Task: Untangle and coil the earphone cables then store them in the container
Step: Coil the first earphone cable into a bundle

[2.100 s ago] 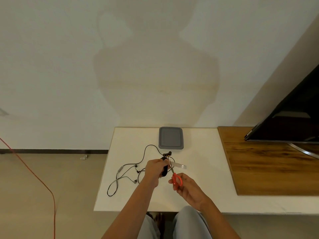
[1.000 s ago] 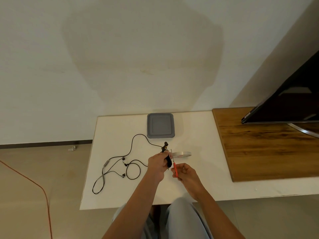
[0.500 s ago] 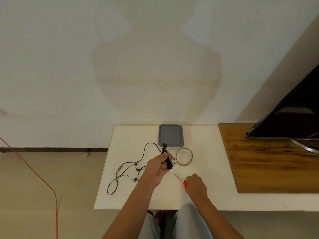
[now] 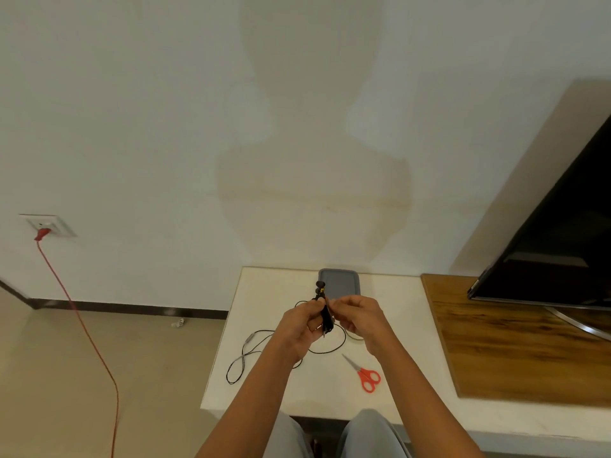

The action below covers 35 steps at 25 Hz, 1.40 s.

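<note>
Fingers (image 4: 313,307) around coiled earphone cable (image 4: 326,320)

Earphone bundle (image 4: 326,317) in left hand (image 4: 302,328)

White table (image 4: 401,328): one.
Hands: two, left hand (image 4: 302,328) and right hand (image 4: 358,317), both above the table.
Earphone sets: two. One coiled earphone bundle (image 4: 325,317) pinched between both hands over the table; one loose earphone cable (image 4: 248,338) on the table's left part.
Grey lidded container (image 4: 340,285): one, at the table's far edge.
Red-handled scissors (image 4: 365,375): one pair, near the table's front edge.
Television (image 4: 555,252): one, right of the table.
Wall socket (image 4: 49,224): one, left of the table.
Red cord (image 4: 82,325): one, left of the table.
</note>
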Tool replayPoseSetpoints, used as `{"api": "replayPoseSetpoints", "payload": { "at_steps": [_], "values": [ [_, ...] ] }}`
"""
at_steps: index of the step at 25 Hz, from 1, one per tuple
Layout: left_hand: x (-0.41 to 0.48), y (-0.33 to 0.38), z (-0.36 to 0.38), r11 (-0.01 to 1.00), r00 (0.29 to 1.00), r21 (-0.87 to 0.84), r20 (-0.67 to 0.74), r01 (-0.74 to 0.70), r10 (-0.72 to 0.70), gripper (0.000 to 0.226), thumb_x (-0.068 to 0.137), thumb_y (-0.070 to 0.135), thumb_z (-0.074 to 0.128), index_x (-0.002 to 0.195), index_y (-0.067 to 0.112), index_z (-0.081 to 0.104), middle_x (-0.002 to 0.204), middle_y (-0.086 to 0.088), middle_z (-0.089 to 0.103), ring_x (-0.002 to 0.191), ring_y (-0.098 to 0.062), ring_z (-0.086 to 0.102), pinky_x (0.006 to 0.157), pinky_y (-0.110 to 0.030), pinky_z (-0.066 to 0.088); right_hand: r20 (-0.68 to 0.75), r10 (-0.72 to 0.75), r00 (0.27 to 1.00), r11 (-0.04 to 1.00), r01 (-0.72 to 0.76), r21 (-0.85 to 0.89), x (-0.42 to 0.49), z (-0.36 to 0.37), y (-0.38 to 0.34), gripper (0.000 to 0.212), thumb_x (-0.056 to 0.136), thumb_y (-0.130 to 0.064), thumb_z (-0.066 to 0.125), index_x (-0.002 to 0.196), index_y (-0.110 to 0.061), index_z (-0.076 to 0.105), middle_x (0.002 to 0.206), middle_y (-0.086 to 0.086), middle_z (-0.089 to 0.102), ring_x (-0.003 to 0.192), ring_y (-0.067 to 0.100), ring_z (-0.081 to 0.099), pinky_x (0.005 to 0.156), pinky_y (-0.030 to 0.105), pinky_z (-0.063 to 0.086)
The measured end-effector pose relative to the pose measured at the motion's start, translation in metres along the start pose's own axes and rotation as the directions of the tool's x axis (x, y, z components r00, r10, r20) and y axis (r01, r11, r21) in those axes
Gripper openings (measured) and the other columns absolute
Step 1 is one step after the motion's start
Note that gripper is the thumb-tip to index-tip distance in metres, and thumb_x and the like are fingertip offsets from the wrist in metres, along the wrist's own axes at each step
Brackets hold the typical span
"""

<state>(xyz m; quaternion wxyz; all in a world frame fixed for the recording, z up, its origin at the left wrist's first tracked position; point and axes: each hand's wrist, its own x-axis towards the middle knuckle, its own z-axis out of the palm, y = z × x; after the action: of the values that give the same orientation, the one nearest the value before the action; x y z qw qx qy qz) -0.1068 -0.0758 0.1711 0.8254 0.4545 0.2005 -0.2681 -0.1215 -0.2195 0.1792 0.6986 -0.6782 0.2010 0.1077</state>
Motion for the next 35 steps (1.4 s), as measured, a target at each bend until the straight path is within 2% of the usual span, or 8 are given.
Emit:
{"api": "replayPoseSetpoints", "payload": {
  "at_steps": [4,9,12,16,23,27,31,35],
  "values": [
    [-0.029,0.009,0.0,1.0,0.999,0.002,0.04,-0.019,0.019,0.013,0.092,0.005,0.057,0.099,0.001,0.068,0.088,-0.012,0.073,0.079,-0.022,0.069,0.069,-0.034,0.057,-0.009,-0.035,0.999,0.999,0.035,0.042,-0.026,0.01,-0.013,0.007,0.079,-0.014,0.074,0.081,-0.009,0.07,0.083,0.012,0.074,0.076,0.018,0.07,0.064,0.023,0.05],
    [-0.054,0.017,-0.008,0.996,0.996,-0.062,0.062,-0.059,0.063,0.017,0.094,0.007,0.056,0.104,-0.002,0.065,0.09,-0.013,0.073,0.093,-0.025,0.068,0.076,-0.036,0.059,-0.093,-0.14,0.986,0.986,0.147,0.074,-0.053,0.013,-0.023,0.004,0.079,-0.009,0.072,0.077,-0.006,0.071,0.069,0.01,0.067,0.063,0.013,0.064,0.061,0.024,0.051],
    [-0.068,0.019,-0.011,0.994,0.993,-0.054,0.074,-0.091,0.095,0.015,0.094,0.007,0.056,0.103,-0.001,0.065,0.089,-0.011,0.073,0.093,-0.024,0.068,0.08,-0.036,0.058,-0.056,-0.188,0.98,0.981,0.19,0.035,-0.064,0.019,-0.026,0.009,0.082,-0.014,0.069,0.082,-0.005,0.072,0.072,0.007,0.069,0.063,0.01,0.063,0.062,0.021,0.051],
    [-0.085,0.021,-0.007,0.992,0.989,-0.006,0.08,-0.123,0.123,0.014,0.093,0.007,0.057,0.102,0.003,0.067,0.09,-0.011,0.073,0.085,-0.021,0.07,0.071,-0.034,0.057,0.086,-0.167,0.982,0.985,0.17,-0.034,-0.074,0.029,-0.033,0.014,0.086,-0.021,0.067,0.092,-0.01,0.074,0.08,0.004,0.072,0.076,0.012,0.065,0.074,0.023,0.052],
    [-0.105,0.024,-0.004,0.988,0.983,0.02,0.1,-0.156,0.153,0.014,0.093,0.005,0.056,0.103,0.002,0.066,0.09,-0.011,0.073,0.081,-0.02,0.07,0.068,-0.033,0.059,0.038,-0.235,0.971,0.971,0.236,-0.029,-0.085,0.031,-0.04,0.011,0.081,-0.008,0.071,0.07,-0.009,0.072,0.068,0.012,0.064,0.066,0.022,0.054,0.059,0.024,0.046],
    [-0.113,0.023,-0.004,0.985,0.976,0.025,0.138,-0.173,0.168,0.016,0.095,0.007,0.053,0.101,0.003,0.068,0.086,-0.008,0.074,0.077,-0.017,0.072,0.074,-0.034,0.058,0.052,-0.239,0.97,0.967,0.242,-0.078,-0.09,0.03,-0.04,0.012,0.088,-0.011,0.062,0.083,-0.006,0.072,0.075,0.005,0.07,0.067,0.011,0.063,0.06,0.017,0.05],
    [-0.118,0.024,-0.003,0.982,0.974,0.035,0.138,-0.187,0.181,0.016,0.095,0.007,0.053,0.099,0.004,0.068,0.086,-0.007,0.075,0.078,-0.016,0.072,0.065,-0.03,0.058,0.134,-0.232,0.963,0.969,0.241,-0.056,-0.092,0.026,-0.04,0.014,0.089,-0.015,0.064,0.097,-0.007,0.072,0.084,0.005,0.073,0.075,0.01,0.067,0.065,0.018,0.051],
    [-0.121,0.023,-0.001,0.981,0.973,0.045,0.141,-0.191,0.183,0.015,0.094,0.006,0.053,0.098,0.004,0.068,0.086,-0.006,0.076,0.077,-0.016,0.072,0.062,-0.03,0.058,0.141,-0.228,0.963,0.971,0.236,-0.041,-0.094,0.027,-0.041,0.011,0.084,-0.014,0.069,0.093,-0.007,0.073,0.08,0.004,0.072,0.071,0.009,0.067,0.063,0.018,0.05]
  ]
}}
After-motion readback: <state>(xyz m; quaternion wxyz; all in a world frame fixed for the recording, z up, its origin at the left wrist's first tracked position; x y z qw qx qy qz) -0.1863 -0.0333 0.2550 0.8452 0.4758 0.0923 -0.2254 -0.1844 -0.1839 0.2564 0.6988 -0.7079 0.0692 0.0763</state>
